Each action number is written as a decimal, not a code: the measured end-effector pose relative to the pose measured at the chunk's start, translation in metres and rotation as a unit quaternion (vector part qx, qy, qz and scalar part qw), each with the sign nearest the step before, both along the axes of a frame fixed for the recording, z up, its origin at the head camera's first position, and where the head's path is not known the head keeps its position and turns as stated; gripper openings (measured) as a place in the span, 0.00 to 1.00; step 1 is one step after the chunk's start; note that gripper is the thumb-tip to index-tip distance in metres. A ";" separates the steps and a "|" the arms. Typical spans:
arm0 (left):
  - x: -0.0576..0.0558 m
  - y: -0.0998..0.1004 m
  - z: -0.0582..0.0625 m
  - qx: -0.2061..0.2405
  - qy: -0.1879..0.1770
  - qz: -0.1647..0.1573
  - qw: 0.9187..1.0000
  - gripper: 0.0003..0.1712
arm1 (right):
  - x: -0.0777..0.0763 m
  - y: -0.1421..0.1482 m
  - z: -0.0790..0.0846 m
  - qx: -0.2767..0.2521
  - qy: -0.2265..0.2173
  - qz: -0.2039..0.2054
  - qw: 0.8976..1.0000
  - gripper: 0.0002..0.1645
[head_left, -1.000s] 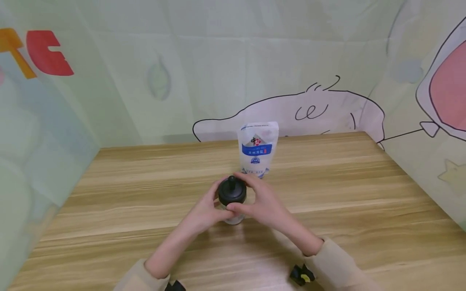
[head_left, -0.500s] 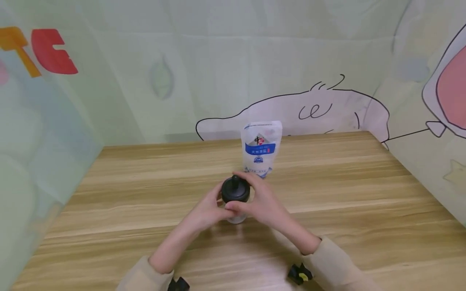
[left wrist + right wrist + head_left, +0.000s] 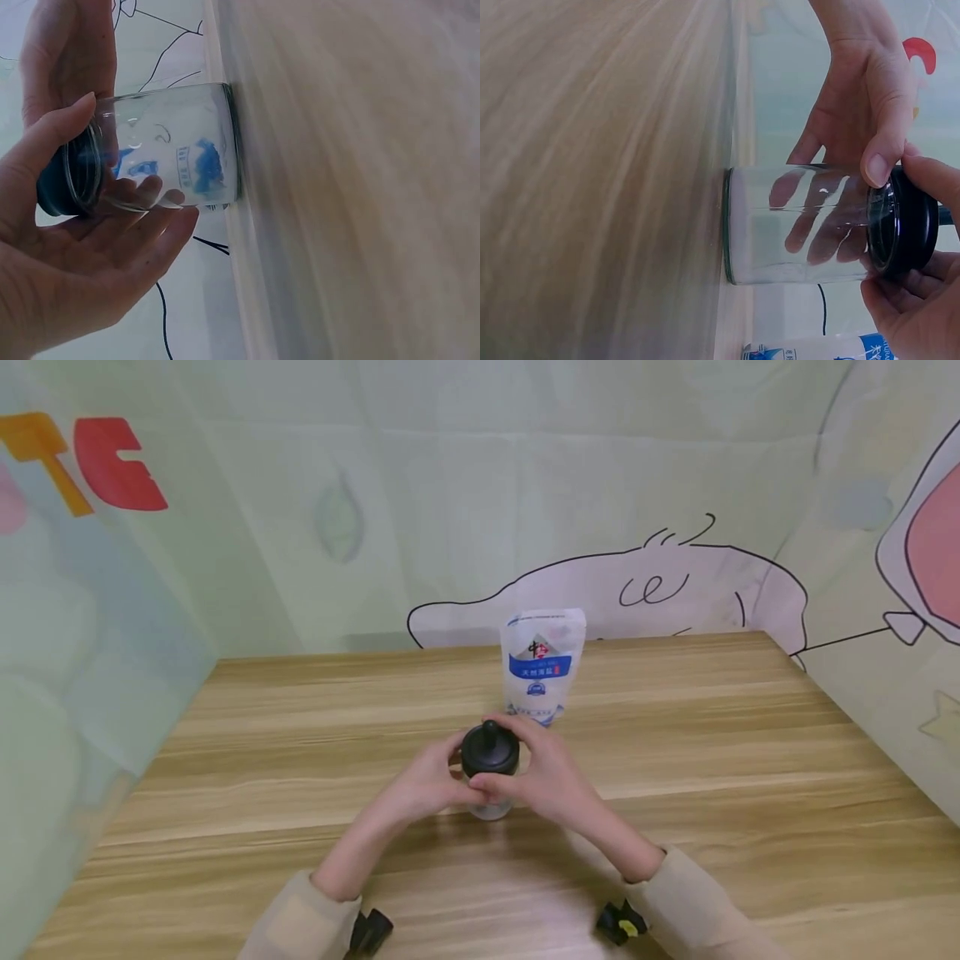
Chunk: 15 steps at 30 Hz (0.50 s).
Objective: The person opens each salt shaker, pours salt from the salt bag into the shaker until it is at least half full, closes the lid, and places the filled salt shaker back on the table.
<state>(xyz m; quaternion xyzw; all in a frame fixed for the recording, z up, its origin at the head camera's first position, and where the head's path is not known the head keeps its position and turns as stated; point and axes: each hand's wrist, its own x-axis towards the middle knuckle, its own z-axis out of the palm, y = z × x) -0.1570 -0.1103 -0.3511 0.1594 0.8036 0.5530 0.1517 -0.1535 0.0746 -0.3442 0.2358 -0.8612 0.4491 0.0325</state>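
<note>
A clear glass jar [image 3: 491, 812] stands upright on the wooden table in the head view, with a black knobbed lid [image 3: 490, 756] on its mouth. My left hand [image 3: 423, 783] holds the jar's upper body, thumb on the near side. Its fingers wrap the far side of the glass [image 3: 165, 105], as the left wrist view shows. The right hand [image 3: 553, 777] grips the lid's rim between thumb and fingers, clearest in the right wrist view [image 3: 919, 296]. A whitish layer shows low in the jar [image 3: 737, 225].
Just behind the jar stands a white and blue pouch [image 3: 542, 656] with Chinese print. Black straps or mounts sit by the left cuff [image 3: 369, 932] and the right cuff [image 3: 621, 922]. Printed cloth walls [image 3: 442, 527] border the wooden table [image 3: 712, 735].
The head view has shifted slightly, so everything appears a little further right. Both hands keep the same hold on the jar and lid.
</note>
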 end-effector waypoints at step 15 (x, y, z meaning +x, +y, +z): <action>-0.003 -0.004 0.000 -0.016 0.040 -0.027 0.999 0.34 | -0.008 0.005 -0.008 -0.044 -0.004 0.041 0.998 0.40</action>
